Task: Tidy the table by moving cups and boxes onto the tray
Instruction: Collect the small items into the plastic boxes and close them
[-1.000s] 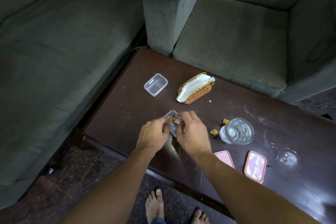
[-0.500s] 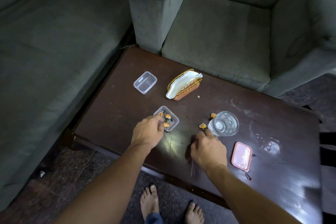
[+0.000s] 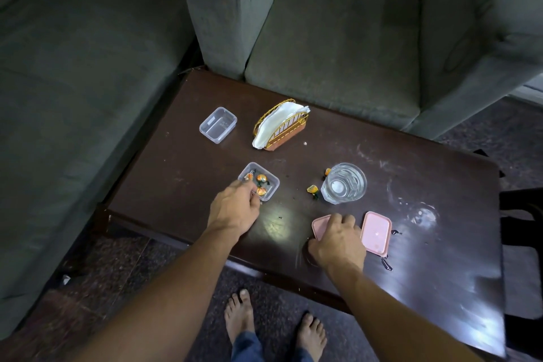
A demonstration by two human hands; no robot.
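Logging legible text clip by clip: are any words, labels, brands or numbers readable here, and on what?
No text can be read.
Empty clear box: faint marks on its floor, too small to read.
Candy wrappers: print too blurred to read.

The left hand, at frame centre, pinches the near rim of a clear box. The right hand, lower right of it, curls palm-down over a pink lid.

Single head-worn wide-angle view, looking forward and steeply down from the near edge of the desk, close above it; grey sofas fill the top, bare feet show at the bottom.
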